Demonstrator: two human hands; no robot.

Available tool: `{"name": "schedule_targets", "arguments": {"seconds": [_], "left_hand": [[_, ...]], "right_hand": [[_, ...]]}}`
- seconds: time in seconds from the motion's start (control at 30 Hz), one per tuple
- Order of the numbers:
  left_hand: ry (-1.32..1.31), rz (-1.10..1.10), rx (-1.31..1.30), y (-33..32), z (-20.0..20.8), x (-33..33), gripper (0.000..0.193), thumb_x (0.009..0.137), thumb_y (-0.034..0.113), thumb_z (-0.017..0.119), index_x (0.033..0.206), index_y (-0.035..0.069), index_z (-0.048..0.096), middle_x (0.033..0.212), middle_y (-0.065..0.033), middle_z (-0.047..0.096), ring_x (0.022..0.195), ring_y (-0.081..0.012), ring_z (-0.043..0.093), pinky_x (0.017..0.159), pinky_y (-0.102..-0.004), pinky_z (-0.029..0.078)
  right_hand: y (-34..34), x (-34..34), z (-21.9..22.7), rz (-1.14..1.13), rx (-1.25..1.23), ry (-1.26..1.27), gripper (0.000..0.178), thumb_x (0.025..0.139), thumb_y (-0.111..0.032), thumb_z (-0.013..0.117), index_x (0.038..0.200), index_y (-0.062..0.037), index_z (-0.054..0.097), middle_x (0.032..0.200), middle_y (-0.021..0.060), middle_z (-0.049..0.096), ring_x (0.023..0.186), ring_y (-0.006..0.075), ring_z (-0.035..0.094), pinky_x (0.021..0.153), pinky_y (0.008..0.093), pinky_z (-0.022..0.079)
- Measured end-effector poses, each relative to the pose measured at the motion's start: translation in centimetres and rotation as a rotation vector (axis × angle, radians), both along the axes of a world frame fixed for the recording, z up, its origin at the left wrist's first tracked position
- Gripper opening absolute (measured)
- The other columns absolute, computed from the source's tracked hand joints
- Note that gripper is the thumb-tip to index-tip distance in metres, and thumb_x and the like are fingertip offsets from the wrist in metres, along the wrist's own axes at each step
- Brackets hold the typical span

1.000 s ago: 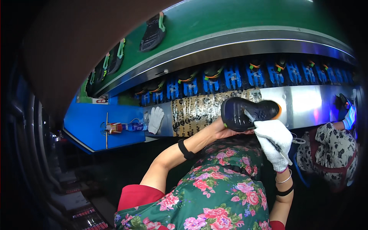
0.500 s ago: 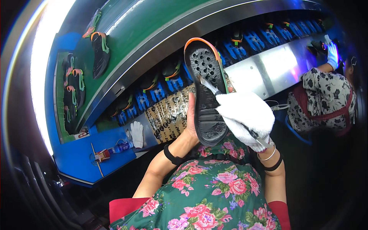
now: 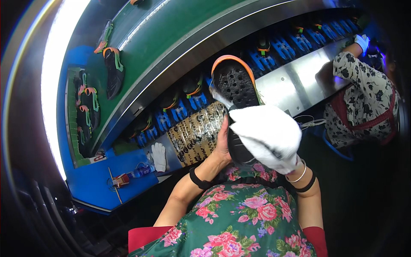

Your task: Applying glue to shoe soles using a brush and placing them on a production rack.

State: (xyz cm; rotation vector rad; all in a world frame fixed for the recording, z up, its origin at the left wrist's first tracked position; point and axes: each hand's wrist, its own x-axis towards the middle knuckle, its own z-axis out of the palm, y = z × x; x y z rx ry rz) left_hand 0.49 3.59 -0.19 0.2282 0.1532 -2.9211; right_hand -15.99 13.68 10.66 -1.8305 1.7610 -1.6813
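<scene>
My bare left hand (image 3: pixel 222 141) grips a black shoe sole (image 3: pixel 234 82) by its left side. The sole stands nearly upright before me, toe end away, with several round holes in its upper half and an orange and green rim. In a white knit glove, my right hand (image 3: pixel 269 132) is closed on a small brush (image 3: pixel 221 98). The brush's pale bristles meet the sole's left edge, beside the holes. The glove covers the sole's lower right part, and most of the brush handle is hidden in it.
Behind runs a rack of blue holders (image 3: pixel 198 100) carrying shoes, below a green conveyor (image 3: pixel 171 38) with more shoes. A brown taped panel (image 3: pixel 195 132) lies behind my left hand. On the blue table (image 3: pixel 92 180) are a bottle (image 3: pixel 142 171) and glove (image 3: pixel 159 156). A co-worker (image 3: pixel 361 103) sits at right.
My right hand and the brush have shifted left, from the middle of the sole to its left edge. The sole sits slightly lower and to the right. The co-worker's arm has moved.
</scene>
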Motion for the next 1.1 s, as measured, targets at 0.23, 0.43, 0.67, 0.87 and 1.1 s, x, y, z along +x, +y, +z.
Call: {"name": "schedule_targets", "arguments": {"seconds": [0.23, 0.43, 0.67, 0.87, 1.1], "left_hand": [[-0.087, 0.007, -0.109, -0.9, 0.2, -0.4, 0.084, 0.098, 0.073, 0.047, 0.152, 0.009, 0.046, 0.148, -0.0173, 0.056, 0.135, -0.0337, 0.057, 0.116, -0.0541, 0.043], [-0.050, 0.035, -0.078, -1.9, 1.8, -1.7, 0.089, 0.098, 0.075, 0.043, 0.156, 0.008, 0.041, 0.153, -0.0191, 0.051, 0.139, -0.0357, 0.052, 0.118, -0.0544, 0.041], [-0.433, 0.020, -0.431, -2.6, 1.9, -2.0, 0.098, 0.093, 0.083, 0.040, 0.160, 0.012, 0.032, 0.157, -0.0149, 0.046, 0.139, -0.0369, 0.051, 0.117, -0.0590, 0.041], [-0.208, 0.142, -0.411, -3.1, 2.8, -2.9, 0.093, 0.097, 0.080, 0.035, 0.161, 0.012, 0.033, 0.157, -0.0151, 0.047, 0.140, -0.0346, 0.050, 0.117, -0.0534, 0.042], [-0.084, 0.074, -0.369, -3.7, 3.9, -3.8, 0.100, 0.093, 0.085, 0.035, 0.160, 0.011, 0.032, 0.157, -0.0151, 0.046, 0.133, -0.0454, 0.055, 0.102, -0.0613, 0.054]], "right_hand": [[-0.6, -0.6, -0.2, 0.025, -0.032, 0.140, 0.042, 0.085, -0.005, 0.072, 0.127, -0.0040, 0.071, 0.130, 0.0151, 0.070, 0.113, 0.0306, 0.070, 0.097, 0.0412, 0.055], [-0.7, -1.5, -1.0, 0.029, -0.091, -0.103, 0.031, 0.084, -0.006, 0.074, 0.115, -0.0061, 0.077, 0.115, 0.0136, 0.076, 0.103, 0.0299, 0.074, 0.092, 0.0398, 0.057], [-0.3, 1.1, -3.0, 0.058, 0.006, -0.071, 0.036, 0.087, -0.004, 0.072, 0.122, -0.0041, 0.073, 0.124, 0.0134, 0.073, 0.112, 0.0307, 0.070, 0.102, 0.0415, 0.053], [-0.4, -0.2, -2.7, 0.029, -0.059, -0.185, 0.029, 0.086, -0.004, 0.073, 0.114, -0.0033, 0.077, 0.118, 0.0139, 0.075, 0.108, 0.0304, 0.072, 0.093, 0.0384, 0.057], [-0.1, 1.1, -1.9, 0.153, -0.071, -0.304, 0.028, 0.079, 0.000, 0.078, 0.106, -0.0036, 0.078, 0.109, 0.0130, 0.077, 0.097, 0.0301, 0.075, 0.087, 0.0387, 0.059]]}}
